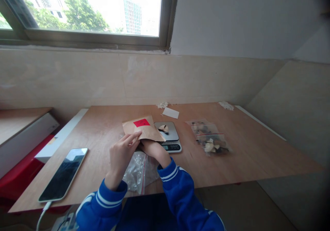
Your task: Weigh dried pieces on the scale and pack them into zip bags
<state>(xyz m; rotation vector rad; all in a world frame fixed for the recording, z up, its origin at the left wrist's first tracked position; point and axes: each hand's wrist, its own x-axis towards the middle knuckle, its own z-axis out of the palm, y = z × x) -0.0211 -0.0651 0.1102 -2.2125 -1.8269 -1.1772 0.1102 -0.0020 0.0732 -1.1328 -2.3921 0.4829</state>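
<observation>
A brown paper bag with a red label is held up in front of me, its mouth towards me. My left hand grips its near left edge, thumb and fingers closed on the paper. Inside the mouth is my right hand, its fingers hidden by the bag. Behind the bag stands a kitchen scale, partly covered, with a few pale and dark dried slices on its plate. Under my wrists lies a clear zip bag with a red seal line.
Zip bags of dried slices lie right of the scale. A white card and crumpled white scraps are at the back of the wooden table. At the left lies a phone with a cable plugged in.
</observation>
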